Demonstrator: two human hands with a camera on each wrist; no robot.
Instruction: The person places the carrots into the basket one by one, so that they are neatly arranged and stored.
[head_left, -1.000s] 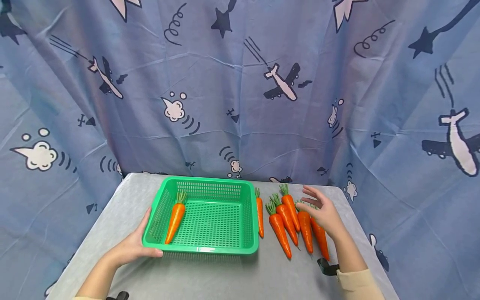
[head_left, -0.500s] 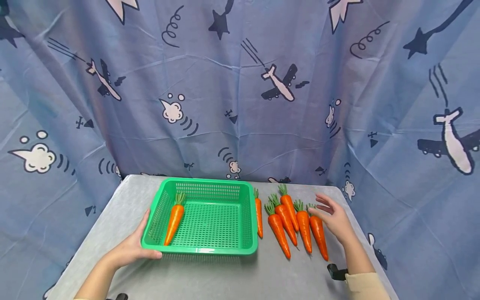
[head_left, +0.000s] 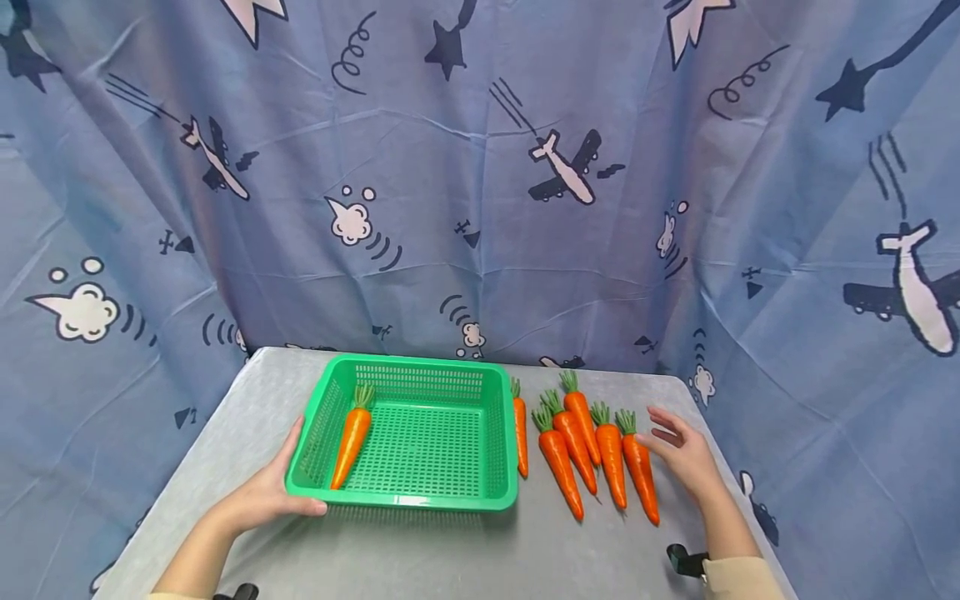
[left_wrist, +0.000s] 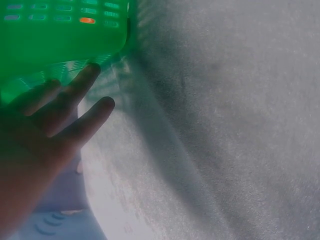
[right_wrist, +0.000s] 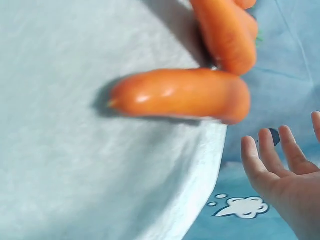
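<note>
My left hand (head_left: 262, 500) holds the green plastic basket (head_left: 412, 501) at its near left corner, thumb on the front rim and fingers along the side. In the left wrist view the fingers (left_wrist: 87, 120) look straight and spread beside the basket wall (left_wrist: 60, 42). One carrot (head_left: 351, 446) lies inside the basket at the left. My right hand (head_left: 686, 458) is just right of the outermost carrot (head_left: 639, 467), fingers loosely bent with nothing held. That carrot (right_wrist: 180, 95) lies apart from the fingers (right_wrist: 257, 162) in the right wrist view.
Several more carrots lie on the grey-white table (head_left: 420, 558): one (head_left: 521, 433) against the basket's right wall, others (head_left: 562, 475) fanned out beside it, green tops pointing away. A blue patterned curtain (head_left: 450, 275) encloses the table's back and sides.
My right hand has moved right and slightly nearer, from above the right-hand carrots to beside the outermost one. The left hand, basket and carrots stay as they were.
</note>
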